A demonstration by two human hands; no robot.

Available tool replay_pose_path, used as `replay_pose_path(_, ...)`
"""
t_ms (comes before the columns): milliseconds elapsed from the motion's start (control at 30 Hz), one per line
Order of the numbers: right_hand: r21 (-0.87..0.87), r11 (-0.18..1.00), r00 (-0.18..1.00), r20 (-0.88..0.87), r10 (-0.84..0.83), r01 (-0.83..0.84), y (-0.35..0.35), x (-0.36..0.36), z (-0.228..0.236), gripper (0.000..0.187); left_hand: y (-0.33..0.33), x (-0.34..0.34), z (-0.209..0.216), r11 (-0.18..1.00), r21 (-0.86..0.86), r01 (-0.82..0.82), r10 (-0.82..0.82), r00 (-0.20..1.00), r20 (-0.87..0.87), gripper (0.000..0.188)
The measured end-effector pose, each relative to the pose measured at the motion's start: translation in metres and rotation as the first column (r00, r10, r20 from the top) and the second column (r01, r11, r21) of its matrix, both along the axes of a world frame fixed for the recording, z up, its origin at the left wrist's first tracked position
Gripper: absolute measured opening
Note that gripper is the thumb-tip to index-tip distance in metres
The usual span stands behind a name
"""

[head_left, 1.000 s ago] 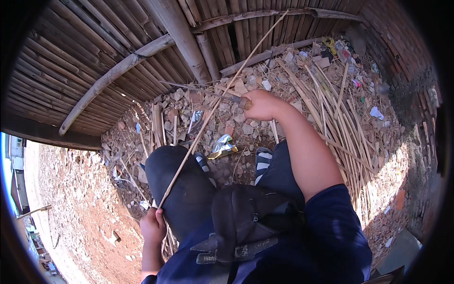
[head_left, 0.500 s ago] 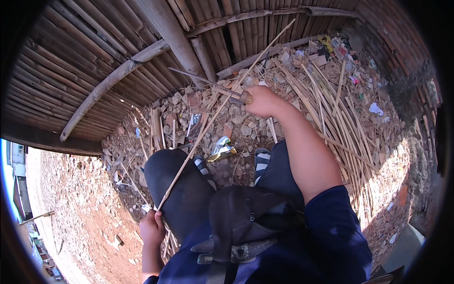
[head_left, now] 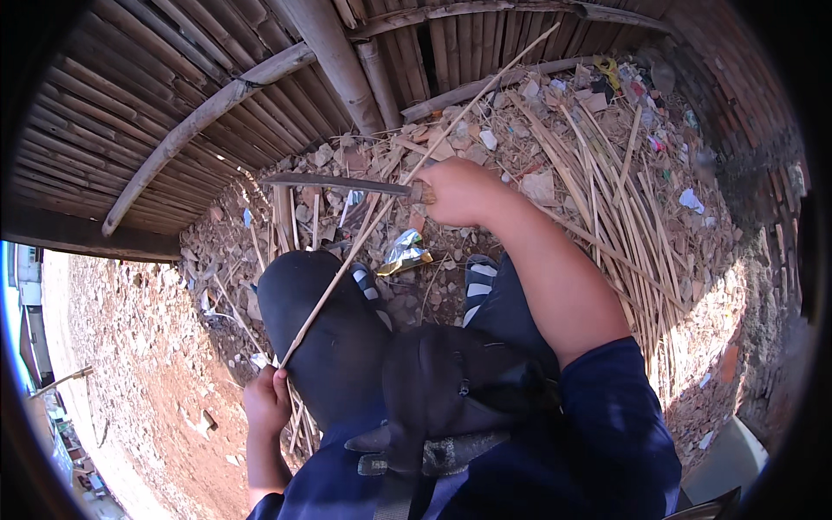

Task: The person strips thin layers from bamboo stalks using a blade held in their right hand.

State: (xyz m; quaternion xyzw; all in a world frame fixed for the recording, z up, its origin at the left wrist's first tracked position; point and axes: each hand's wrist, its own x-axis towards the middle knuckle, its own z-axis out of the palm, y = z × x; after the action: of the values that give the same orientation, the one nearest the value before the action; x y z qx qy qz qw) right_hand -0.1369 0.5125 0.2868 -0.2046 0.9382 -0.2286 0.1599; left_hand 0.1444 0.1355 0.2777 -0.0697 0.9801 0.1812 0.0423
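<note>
My left hand (head_left: 266, 402) is closed around the lower end of a long, thin bamboo strip (head_left: 334, 286), beside my left knee. The strip slants across that knee up to the far right, its far tip near the bamboo wall. In my right hand (head_left: 458, 191) is a long-bladed knife (head_left: 338, 182), gripped by its short wooden handle. The blade reaches left, almost level in the picture, and crosses the strip close to the handle. Whether the edge bites into the bamboo I cannot tell.
Split bamboo strips (head_left: 620, 212) lie in a heap on the right, over rubble and litter. Between my feet is a crumpled silver and gold wrapper (head_left: 404, 253). A bamboo wall with poles (head_left: 334, 65) stands ahead; a brick wall (head_left: 737, 113) rises at the right.
My right hand has come slightly left and nearer, and the knife blade has swung from a slant to nearly level. My left hand keeps its hold on the strip.
</note>
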Motion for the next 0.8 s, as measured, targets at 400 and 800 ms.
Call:
replay_pose_path(400, 0.123, 0.992, 0.999, 0.043, 0.016, -0.021, -0.013, 0.021, 0.022, 0.037, 0.005, -0.003, 0.006, 0.997, 0.067, -0.033, 0.032, 0.999, 0.02, 0.043)
replay_pose_path(800, -0.174, 0.96, 0.975, 0.056, -0.214, 0.221, 0.03, -0.025, -0.017, 0.037, 0.008, 0.001, 0.0, 0.999, -0.004, -0.035, 0.035, 0.999, 0.009, 0.045)
